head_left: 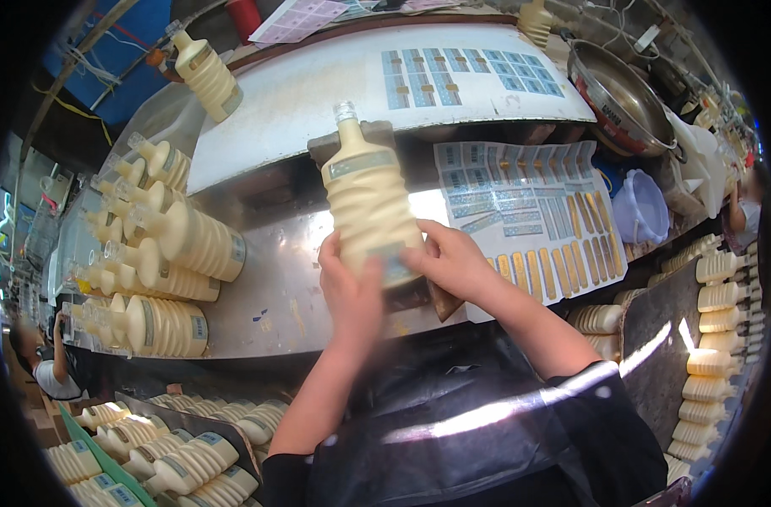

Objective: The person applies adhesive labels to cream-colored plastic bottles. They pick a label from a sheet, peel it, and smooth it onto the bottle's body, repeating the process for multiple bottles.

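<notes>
A cream-coloured bottle [370, 207] with wavy ridged sides and a clear neck lies in front of me, its neck pointing away. A grey-green band circles its shoulder. Near its base is a small bluish label [395, 264]. My left hand [351, 291] grips the bottle's lower left side, its thumb blurred by motion over the front. On the lower right side, my right hand [454, 264] holds the bottle with the thumb against the label's edge. A dark support block [377, 133] shows behind the bottle's neck.
Label sheets [533, 203] with blue and gold strips lie right of the bottle. Blue labels [520, 74] sit on the white board [309, 93] beyond. Several bottles [201, 241] stack at left; others fill crates below. A pale bucket [640, 207] and metal basin [622, 93] stand right.
</notes>
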Demonstrator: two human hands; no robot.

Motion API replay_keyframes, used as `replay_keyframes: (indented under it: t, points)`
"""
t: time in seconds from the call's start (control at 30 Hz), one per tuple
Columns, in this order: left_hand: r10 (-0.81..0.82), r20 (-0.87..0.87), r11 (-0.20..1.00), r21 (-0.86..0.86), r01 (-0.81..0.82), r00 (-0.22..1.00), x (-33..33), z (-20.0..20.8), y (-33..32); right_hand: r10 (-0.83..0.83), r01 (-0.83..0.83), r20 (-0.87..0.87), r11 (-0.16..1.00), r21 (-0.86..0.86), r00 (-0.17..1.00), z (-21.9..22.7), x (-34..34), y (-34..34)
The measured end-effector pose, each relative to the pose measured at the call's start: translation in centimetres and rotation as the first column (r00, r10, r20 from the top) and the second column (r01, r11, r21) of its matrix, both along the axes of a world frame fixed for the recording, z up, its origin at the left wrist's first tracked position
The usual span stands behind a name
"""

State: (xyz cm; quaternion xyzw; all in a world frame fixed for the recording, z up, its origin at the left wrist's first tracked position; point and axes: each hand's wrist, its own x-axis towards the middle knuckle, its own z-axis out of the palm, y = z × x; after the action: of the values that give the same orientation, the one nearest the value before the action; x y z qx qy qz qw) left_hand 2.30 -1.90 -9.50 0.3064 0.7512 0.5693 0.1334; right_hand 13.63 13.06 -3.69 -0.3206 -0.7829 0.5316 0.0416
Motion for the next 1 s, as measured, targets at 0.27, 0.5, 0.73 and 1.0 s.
replay_keyframes:
  t: [0.27, 0.5, 0.73, 1.0]
  points:
    - [0.067, -0.045, 0.997, 0.031, -0.066, 0.997, 0.8, 0.2, 0.8, -0.022, 0.019, 0.075, 0.999, 0.04, 0.997, 1.8, -0.4, -0.2]
    - [0.086, -0.135, 0.996, 0.008, -0.085, 0.987, 0.4, -0.5, 0.6, -0.067, 0.055, 0.081, 0.989, 0.139, 0.994, 2.2, -0.9, -0.8]
    - [0.126, -0.085, 0.988, 0.098, -0.118, 0.988, 0.6, -0.8, -0.3, -0.237, 0.243, -0.237, 0.97, -0.005, 0.942, -0.8, 1.4, -0.8]
    - [0.061, -0.465, 0.998, 0.043, -0.046, 0.883, 0.6, 1.3, -1.4, -0.019, 0.203, -0.381, 0.87, 0.45, 0.924, -0.1, 0.5, -2.5]
